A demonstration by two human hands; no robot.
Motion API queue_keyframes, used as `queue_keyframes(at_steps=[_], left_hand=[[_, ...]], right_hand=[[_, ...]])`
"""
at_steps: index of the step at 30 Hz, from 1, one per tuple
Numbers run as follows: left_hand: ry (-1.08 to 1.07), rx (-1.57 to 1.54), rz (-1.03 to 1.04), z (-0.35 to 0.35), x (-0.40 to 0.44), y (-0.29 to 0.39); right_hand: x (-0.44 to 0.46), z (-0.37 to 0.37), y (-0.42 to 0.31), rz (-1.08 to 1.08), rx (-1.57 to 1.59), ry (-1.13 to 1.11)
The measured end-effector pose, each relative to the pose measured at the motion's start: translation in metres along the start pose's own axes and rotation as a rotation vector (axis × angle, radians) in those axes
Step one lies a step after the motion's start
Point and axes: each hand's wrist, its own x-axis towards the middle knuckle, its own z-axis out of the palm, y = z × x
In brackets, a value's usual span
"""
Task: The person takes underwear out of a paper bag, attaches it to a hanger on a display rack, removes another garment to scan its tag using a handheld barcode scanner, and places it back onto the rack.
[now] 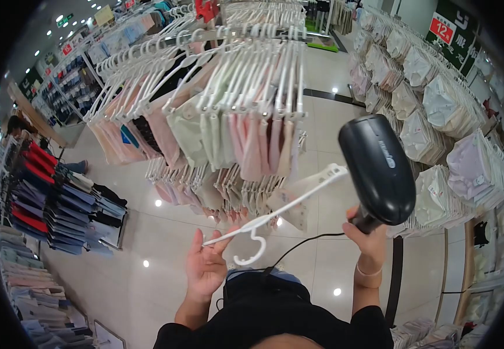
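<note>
So we've got a black barcode scanner (378, 166) in the right hand (370, 238), which is wrapped snugly around its grip, with a thin band (369, 272) on the wrist. A black cord (316, 236) trails from the bottom of the scanner toward the person's black top (258, 317). Left of the scanner and a bit nearer to us, the left hand (206, 267) is turned palm up, half curled, holding one end of a white clip hanger (259, 222). The hanger slants up toward the scanner, its far end right by the scanner's left side; we can't tell if they touch. Its hook points down toward us, and a pale printed garment (294, 212) shows just beyond the bar. Beyond the scanner on its left we see pastel garments (188, 136) packed on white hangers. Right of the scanner there's bunched pale underwear (445, 104), plus a red "12" sign (442, 29) farther back. Well left of the scanner: red and navy clothes (37, 189).
</note>
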Motion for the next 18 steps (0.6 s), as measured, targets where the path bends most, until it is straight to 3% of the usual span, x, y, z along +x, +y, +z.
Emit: queue_keyframes(at_steps=[5, 10, 12, 14, 16, 17, 18], left_hand=[[0.050, 0.048, -0.087, 0.007, -0.019, 0.031], [0.106, 0.203, -0.032, 0.026, -0.035, 0.069], [0.075, 0.319, -0.041, 0.034, -0.036, 0.086], [0.006, 0.433, -0.058, 0.038, -0.037, 0.103], [-0.113, 0.539, -0.084, 0.035, -0.036, 0.120], [-0.086, 0.945, -0.046, 0.041, -0.034, 0.118], [-0.058, 1.353, -0.009, 0.054, -0.031, 0.109]], right_hand=[[0.026, 0.051, 0.002, -0.466, -0.259, -0.115], [0.032, 0.108, -0.030, -0.551, -0.214, -0.131], [0.012, 0.130, -0.033, -0.102, 0.158, -0.006], [-0.002, 0.147, -0.031, -0.008, 0.179, 0.060], [-0.006, 0.158, -0.027, -0.207, -0.055, 0.039], [-0.008, 0.163, -0.027, -0.274, -0.117, 0.025], [-0.015, 0.173, -0.032, -0.159, 0.000, 0.068]])
